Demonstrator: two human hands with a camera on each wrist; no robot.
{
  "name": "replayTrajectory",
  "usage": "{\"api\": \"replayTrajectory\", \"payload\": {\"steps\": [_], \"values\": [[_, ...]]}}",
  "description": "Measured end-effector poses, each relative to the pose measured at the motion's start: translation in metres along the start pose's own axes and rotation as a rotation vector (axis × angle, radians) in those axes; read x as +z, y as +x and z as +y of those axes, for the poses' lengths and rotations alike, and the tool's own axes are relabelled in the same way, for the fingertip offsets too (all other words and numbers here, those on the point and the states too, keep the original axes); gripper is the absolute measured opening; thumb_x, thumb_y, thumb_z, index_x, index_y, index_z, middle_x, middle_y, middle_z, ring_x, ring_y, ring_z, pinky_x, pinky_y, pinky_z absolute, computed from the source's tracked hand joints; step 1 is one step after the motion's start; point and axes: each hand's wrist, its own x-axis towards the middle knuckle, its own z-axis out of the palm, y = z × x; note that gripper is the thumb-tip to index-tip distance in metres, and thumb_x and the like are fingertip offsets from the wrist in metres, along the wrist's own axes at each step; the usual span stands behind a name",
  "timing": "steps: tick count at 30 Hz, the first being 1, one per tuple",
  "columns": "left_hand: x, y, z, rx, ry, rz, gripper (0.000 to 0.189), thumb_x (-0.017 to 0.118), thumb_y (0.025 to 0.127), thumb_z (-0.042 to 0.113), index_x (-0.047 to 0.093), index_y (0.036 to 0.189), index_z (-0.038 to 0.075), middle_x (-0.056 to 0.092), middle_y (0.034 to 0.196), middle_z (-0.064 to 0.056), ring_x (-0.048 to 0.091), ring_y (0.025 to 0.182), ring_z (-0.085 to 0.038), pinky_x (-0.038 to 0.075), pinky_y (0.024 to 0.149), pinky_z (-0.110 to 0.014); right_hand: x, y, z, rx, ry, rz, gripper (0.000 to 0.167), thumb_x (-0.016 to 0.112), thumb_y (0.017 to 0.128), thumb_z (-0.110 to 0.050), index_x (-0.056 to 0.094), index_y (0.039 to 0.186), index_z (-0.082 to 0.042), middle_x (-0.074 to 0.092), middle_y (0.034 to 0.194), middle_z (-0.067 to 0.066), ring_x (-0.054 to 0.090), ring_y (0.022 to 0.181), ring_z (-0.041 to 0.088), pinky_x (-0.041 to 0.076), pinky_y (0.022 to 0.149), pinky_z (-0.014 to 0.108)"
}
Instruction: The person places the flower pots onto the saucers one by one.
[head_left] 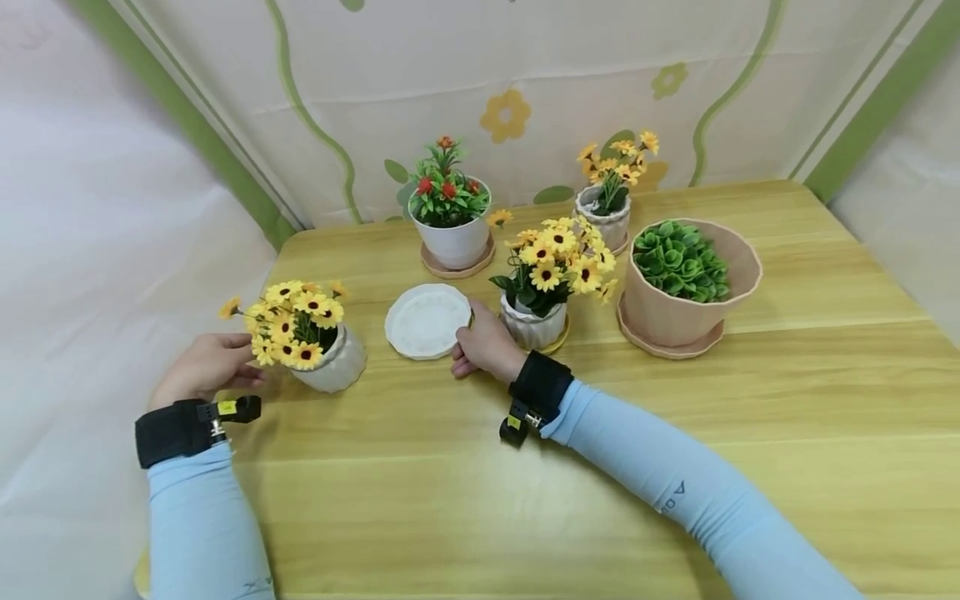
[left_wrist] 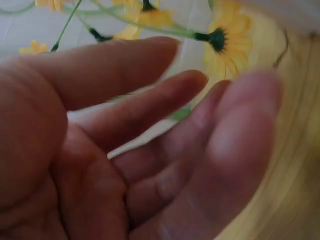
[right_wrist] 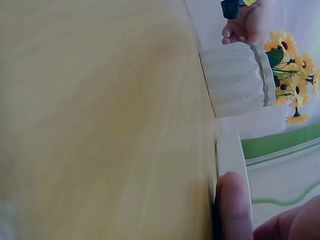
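My left hand (head_left: 204, 367) is beside a white ribbed pot (head_left: 333, 367) of yellow daisies (head_left: 288, 325) at the table's left. Its fingers are loosely bent, partly behind the blooms. In the left wrist view nothing lies between thumb and fingers, and daisy stems hang past the fingertips. Farther in, a round white saucer (head_left: 427, 321) lies on the wooden table. My right hand (head_left: 489, 343) pinches the saucer's right rim. The right wrist view shows one finger along the saucer's edge (right_wrist: 231, 155), low at the tabletop, with the daisy pot (right_wrist: 235, 80) standing beyond.
Another daisy pot (head_left: 534, 325) stands close to the right hand on a yellow saucer. Behind are a white pot (head_left: 453, 246) with red flowers and a small pot (head_left: 603, 221) with orange flowers. A large pink pot (head_left: 667, 312) with green leaves stands at the right.
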Motion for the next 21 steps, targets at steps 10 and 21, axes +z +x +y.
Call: {"api": "replayTrajectory", "payload": {"steps": [10,21], "values": [[0.011,0.001,0.011,0.073,-0.113,-0.048,0.049,0.043,0.107,0.016,0.032,0.141,-0.017,0.072,0.090,-0.012,0.072,0.083,-0.026,0.059,0.079,-0.042,0.001,-0.001,0.001,0.011,0.022,-0.008,0.066,0.040,0.101,0.001,0.017,0.159,-0.019,0.061,0.075,0.021,0.064,0.049,0.027,0.060,0.052,0.042],[0.021,-0.003,0.016,0.087,-0.058,-0.056,0.051,0.046,0.107,0.019,0.034,0.137,-0.020,0.071,0.091,-0.013,0.072,0.082,-0.026,0.060,0.078,-0.042,0.001,0.002,0.003,0.009,0.012,-0.008,0.067,0.041,0.101,0.000,0.016,0.160,-0.019,0.061,0.074,0.020,0.064,0.049,0.026,0.059,0.050,0.040]]}}
